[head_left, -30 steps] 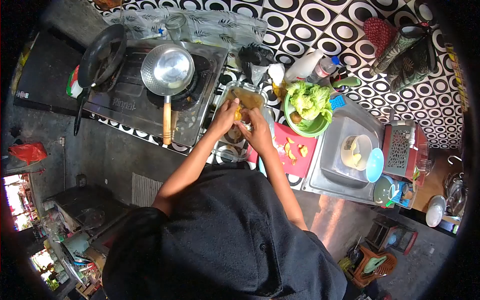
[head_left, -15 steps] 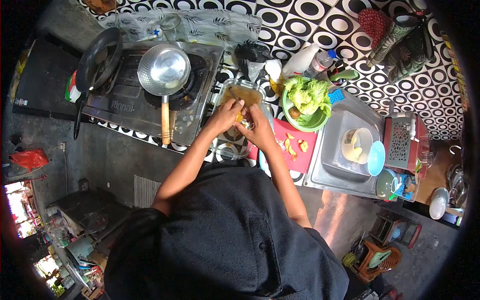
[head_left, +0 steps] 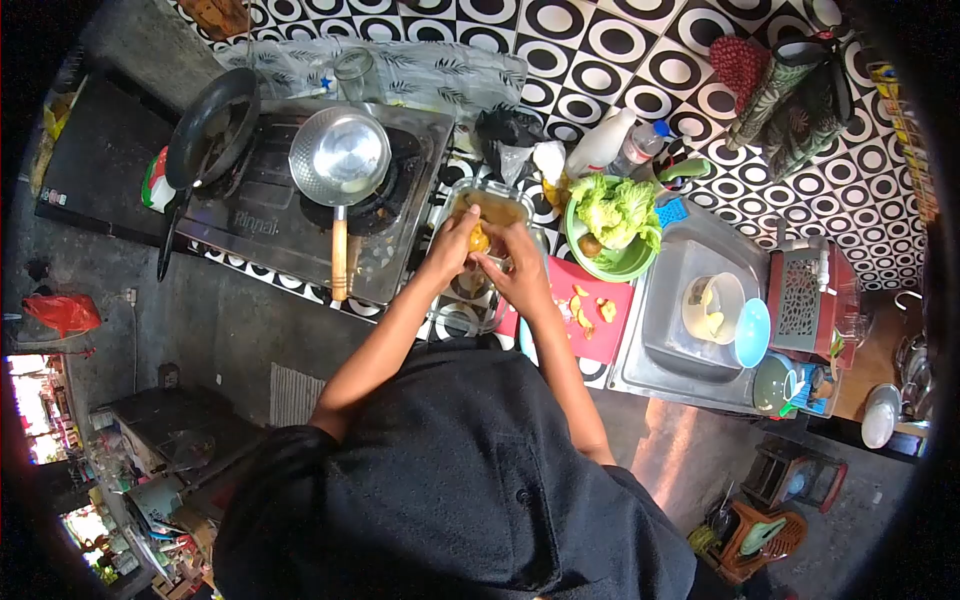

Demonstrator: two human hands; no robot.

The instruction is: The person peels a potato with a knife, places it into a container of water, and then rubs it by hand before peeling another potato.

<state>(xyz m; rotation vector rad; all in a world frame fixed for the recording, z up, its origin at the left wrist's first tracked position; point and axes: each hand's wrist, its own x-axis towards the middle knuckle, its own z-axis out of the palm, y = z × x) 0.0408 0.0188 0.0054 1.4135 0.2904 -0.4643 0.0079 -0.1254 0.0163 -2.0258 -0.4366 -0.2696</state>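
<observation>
Over a clear glass dish (head_left: 527, 203) with brownish contents, my two hands meet around a small yellow-orange piece of food (head_left: 479, 239). My left hand (head_left: 453, 248) has its fingers closed on the piece from the left. From the other side, the bent fingers and thumb of my right hand (head_left: 517, 272) pinch at it. The exact kind of food I cannot tell. Just right of my right hand lies a red cutting board (head_left: 612, 338) with yellowish cut pieces (head_left: 582, 305) on it.
At left a saucepan (head_left: 340, 155) and a dark frying pan (head_left: 212, 125) rest on the stove (head_left: 270, 215). A green bowl (head_left: 615, 268) of lettuce (head_left: 618, 215) stands behind the board. Right of it, a sink (head_left: 660, 320) holds a tub (head_left: 700, 325). Bottles (head_left: 600, 143) line the back.
The whole view has shifted slightly, so everything sits a little lower. My hands stay together over the dish, and more of the yellow-orange piece shows between them.
</observation>
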